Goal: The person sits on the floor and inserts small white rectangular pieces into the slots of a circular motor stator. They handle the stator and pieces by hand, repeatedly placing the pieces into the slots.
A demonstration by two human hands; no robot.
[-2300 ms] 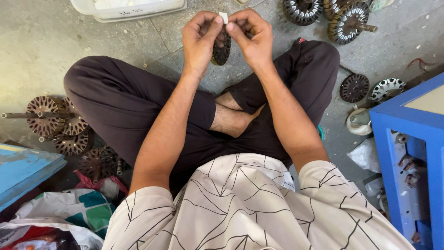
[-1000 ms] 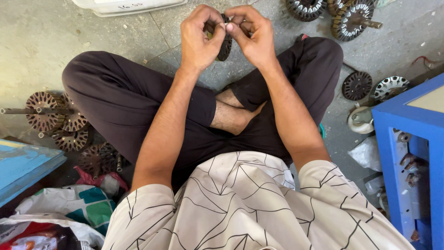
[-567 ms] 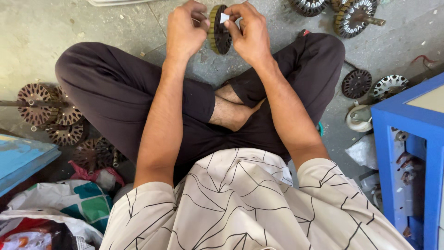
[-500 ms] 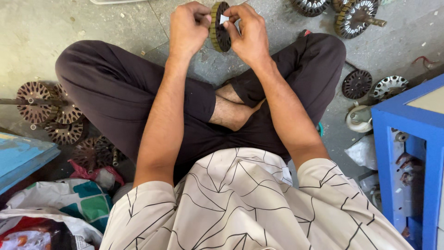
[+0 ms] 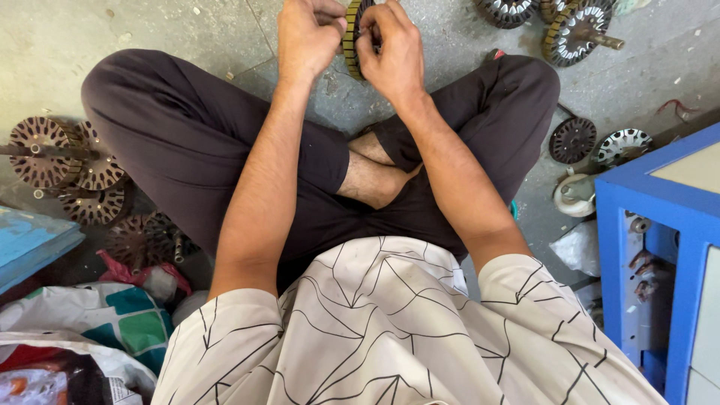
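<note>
Packaging sits only at bottom left, beside the seated person's left knee. White woven sack (image 5: 90,315), crumpled, printed with teal and green blocks, lies on the floor. Just below it, touching, a glossy bag (image 5: 52,375) in red, black and white, cut off by the frame edge. A crumpled clear plastic wrapper (image 5: 577,246) lies against the blue cabinet (image 5: 660,225) at right. No signs or screens.

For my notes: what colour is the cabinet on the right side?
The cabinet is bright blue with a pale grey top panel, seen in the head view.
</note>
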